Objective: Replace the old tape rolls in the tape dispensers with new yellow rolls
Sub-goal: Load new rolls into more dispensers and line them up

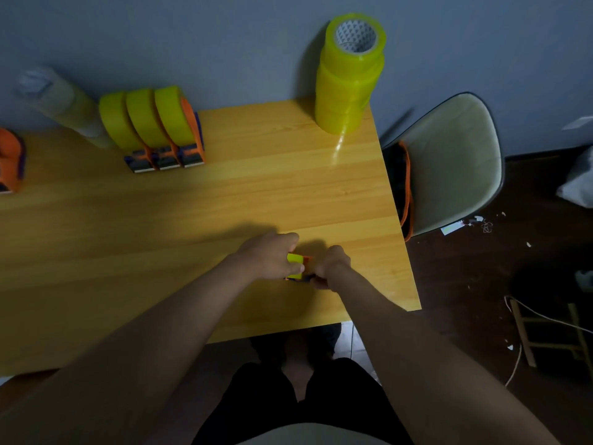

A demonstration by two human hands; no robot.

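Head: yellow roll (295, 259) gripped by left hand (271, 255)

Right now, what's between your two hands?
A tape dispenser with a yellow roll, held between the left hand and the right hand, as the head view shows.

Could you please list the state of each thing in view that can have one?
Left hand: gripping the yellow roll in the dispenser.
Right hand: curled on the dispenser's handle end.
Three dispensers: upright in a row, loaded yellow.
Yellow roll stack: upright.
Pale roll stack: upright.
Left-edge dispenser: cropped.
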